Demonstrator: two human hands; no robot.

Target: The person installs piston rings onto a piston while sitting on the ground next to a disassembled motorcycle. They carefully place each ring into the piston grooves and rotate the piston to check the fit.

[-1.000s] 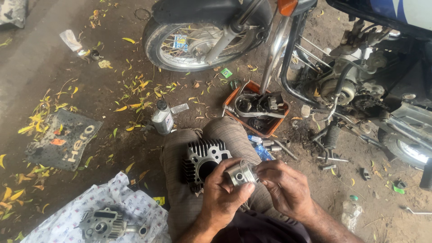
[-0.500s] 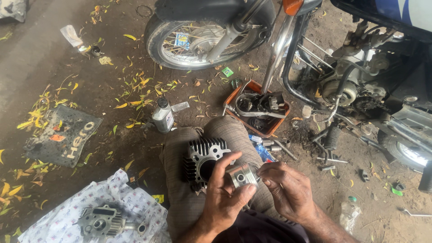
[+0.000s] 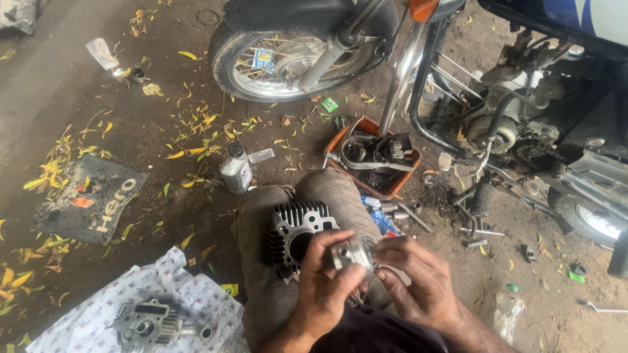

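My left hand and my right hand meet over my lap, both gripping a small silver piston. The left fingers wrap its near side. The right fingertips pinch its right edge. Just behind it, a dark finned engine cylinder rests on my checked trouser leg, its bore facing up. Part of the piston is hidden by my fingers.
An orange tray of engine parts lies ahead by the motorcycle's front wheel. A grey oil bottle stands left of it. A cylinder head rests on a patterned cloth at lower left. Loose bolts and tools lie to the right near the stripped engine.
My hands have turned the piston slightly and drawn it a little closer together; the view has shifted a bit. Nothing else moved.
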